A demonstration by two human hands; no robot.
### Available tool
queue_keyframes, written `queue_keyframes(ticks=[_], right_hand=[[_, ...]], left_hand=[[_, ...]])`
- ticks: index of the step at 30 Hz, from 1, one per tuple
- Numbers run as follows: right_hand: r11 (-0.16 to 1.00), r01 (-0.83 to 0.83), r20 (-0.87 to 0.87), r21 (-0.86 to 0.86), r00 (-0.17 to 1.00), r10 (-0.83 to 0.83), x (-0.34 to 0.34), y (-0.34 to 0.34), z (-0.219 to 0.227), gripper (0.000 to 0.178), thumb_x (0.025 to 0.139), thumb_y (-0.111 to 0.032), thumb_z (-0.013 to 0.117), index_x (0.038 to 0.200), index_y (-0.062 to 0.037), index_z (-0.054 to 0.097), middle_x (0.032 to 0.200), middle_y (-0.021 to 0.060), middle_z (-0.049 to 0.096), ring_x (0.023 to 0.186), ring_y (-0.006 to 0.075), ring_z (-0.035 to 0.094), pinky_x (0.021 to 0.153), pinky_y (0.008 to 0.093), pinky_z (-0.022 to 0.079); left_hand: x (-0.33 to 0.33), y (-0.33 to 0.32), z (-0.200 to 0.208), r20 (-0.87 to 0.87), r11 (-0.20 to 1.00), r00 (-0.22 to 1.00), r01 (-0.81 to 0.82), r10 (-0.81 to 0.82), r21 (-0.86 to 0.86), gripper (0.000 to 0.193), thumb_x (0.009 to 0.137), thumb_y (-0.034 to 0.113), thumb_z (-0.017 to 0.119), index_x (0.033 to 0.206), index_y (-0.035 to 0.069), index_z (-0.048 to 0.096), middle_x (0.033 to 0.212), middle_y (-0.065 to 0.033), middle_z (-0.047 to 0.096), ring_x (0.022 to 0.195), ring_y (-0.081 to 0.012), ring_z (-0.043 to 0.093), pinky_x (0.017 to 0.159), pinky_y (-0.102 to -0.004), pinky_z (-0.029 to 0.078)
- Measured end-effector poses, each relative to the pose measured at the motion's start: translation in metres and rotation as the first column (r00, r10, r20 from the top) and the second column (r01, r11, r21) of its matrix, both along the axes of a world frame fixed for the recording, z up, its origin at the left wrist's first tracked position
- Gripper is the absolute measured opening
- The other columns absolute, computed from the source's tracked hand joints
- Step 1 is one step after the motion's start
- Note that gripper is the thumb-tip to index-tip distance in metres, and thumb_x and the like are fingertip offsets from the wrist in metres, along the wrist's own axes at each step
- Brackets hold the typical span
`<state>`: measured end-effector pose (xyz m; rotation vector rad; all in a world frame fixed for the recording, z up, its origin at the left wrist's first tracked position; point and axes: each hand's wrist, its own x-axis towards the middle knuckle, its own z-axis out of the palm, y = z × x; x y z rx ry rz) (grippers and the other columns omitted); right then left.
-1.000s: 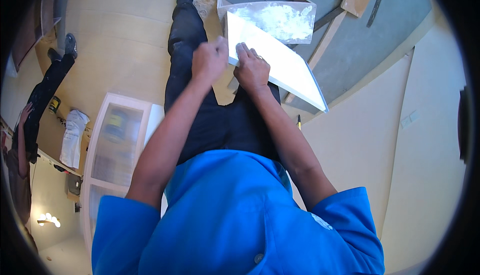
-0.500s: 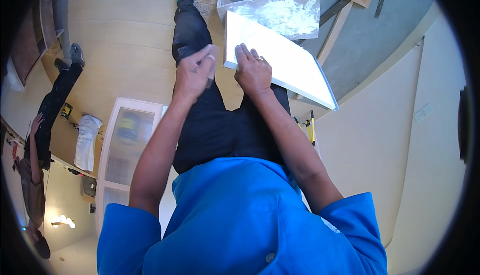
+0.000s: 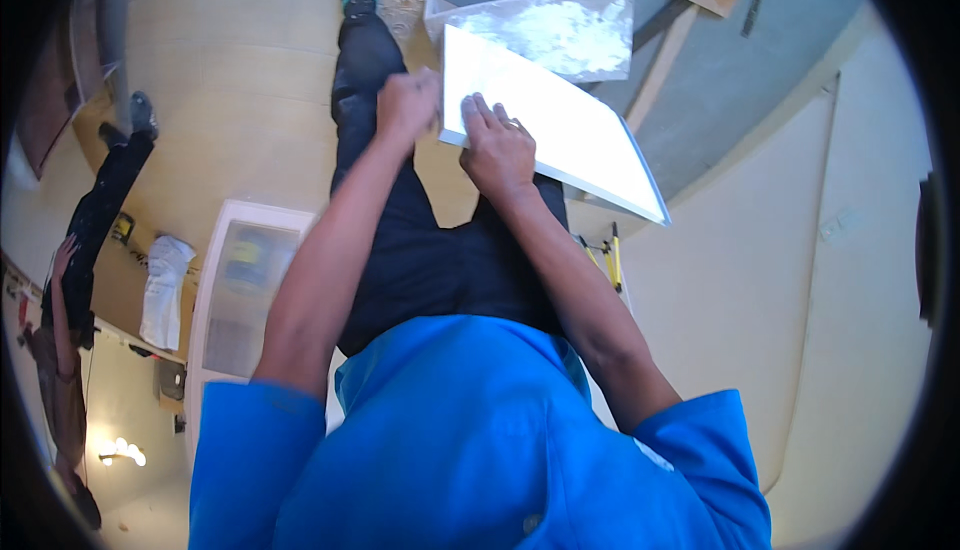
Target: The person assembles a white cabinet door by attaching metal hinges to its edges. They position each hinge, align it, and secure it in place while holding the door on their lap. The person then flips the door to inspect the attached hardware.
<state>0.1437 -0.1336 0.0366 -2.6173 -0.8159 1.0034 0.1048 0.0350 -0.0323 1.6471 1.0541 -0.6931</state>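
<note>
A bright white flat panel (image 3: 570,130) lies at a slant ahead of me, over my right thigh. My right hand (image 3: 497,155) rests on its near edge, fingers stretched flat over the top face and holding nothing. At the panel's left edge, my left hand (image 3: 405,110) is closed and slightly blurred by motion. It grips a small brownish flat piece that looks like sandpaper, now mostly hidden by the fingers.
Behind the panel stands a grey board piece (image 3: 560,35) smeared with white dust. Wood strips (image 3: 655,75) lie beyond it. Left are a white framed glazed door (image 3: 240,300), a white sack (image 3: 167,290) and another person (image 3: 75,280). Yellow-handled tools (image 3: 614,260) sit at right.
My left hand has moved forward and to the right, up to the panel's left edge, and the brownish piece has turned out of sight. My right hand stays on the panel.
</note>
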Motion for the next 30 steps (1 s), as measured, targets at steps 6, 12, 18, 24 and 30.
queue_keyframes(ticks=[6,12,18,24,30], right_hand=[[0.998,-0.051,0.141,0.044,0.989,0.045,-0.014,-0.008,-0.015,0.064,0.070,-0.005,0.073,0.132,-0.0122,0.064,0.135,0.0106,0.070,0.108,0.0360,0.073,0.084,0.0465,0.061],[1.000,-0.024,-0.001,-0.018,1.000,0.024,-0.005,0.000,0.000,0.059,0.079,-0.009,0.068,0.138,-0.0048,0.061,0.142,0.0150,0.066,0.120,0.0402,0.069,0.097,0.0537,0.057],[1.000,-0.003,-0.019,-0.024,1.000,0.002,-0.007,0.002,0.000,0.059,0.080,-0.009,0.067,0.139,-0.0062,0.060,0.144,0.0153,0.065,0.124,0.0415,0.068,0.102,0.0552,0.055],[1.000,-0.016,-0.067,-0.022,0.998,0.014,-0.006,0.001,0.004,0.058,0.081,-0.008,0.066,0.139,-0.0075,0.060,0.145,0.0152,0.064,0.125,0.0416,0.067,0.102,0.0540,0.055],[0.999,0.027,-0.005,-0.017,1.000,-0.027,-0.010,0.000,-0.003,0.057,0.079,-0.007,0.067,0.135,-0.0072,0.063,0.140,0.0143,0.068,0.120,0.0394,0.070,0.100,0.0512,0.057]], left_hand=[[-0.002,0.010,-0.065,-0.166,0.915,0.922,-0.374,0.350,-0.149,0.036,0.100,0.030,0.066,0.120,0.003,0.077,0.079,-0.0024,0.073,0.051,-0.0063,0.051,0.043,-0.0262,0.038],[-0.023,-0.004,0.068,0.189,0.995,0.978,-0.100,0.093,0.029,0.047,0.098,0.030,0.063,0.131,-0.003,0.069,0.086,-0.0212,0.075,0.077,-0.0222,0.075,0.075,-0.0333,0.057],[0.003,-0.001,0.055,0.087,0.996,0.994,-0.077,0.073,0.036,0.040,0.096,0.030,0.065,0.120,-0.002,0.074,0.077,-0.0227,0.073,0.076,-0.0244,0.077,0.075,-0.0360,0.057],[-0.012,0.021,-0.036,-0.107,0.957,0.952,-0.290,0.286,-0.021,0.041,0.095,0.031,0.068,0.122,0.001,0.075,0.092,-0.0189,0.079,0.084,-0.0249,0.077,0.078,-0.0369,0.057],[-0.019,0.014,0.068,0.046,0.993,0.993,-0.110,0.112,-0.040,0.046,0.099,0.024,0.065,0.138,-0.001,0.066,0.112,-0.0178,0.078,0.100,-0.0163,0.072,0.092,-0.0292,0.054]])
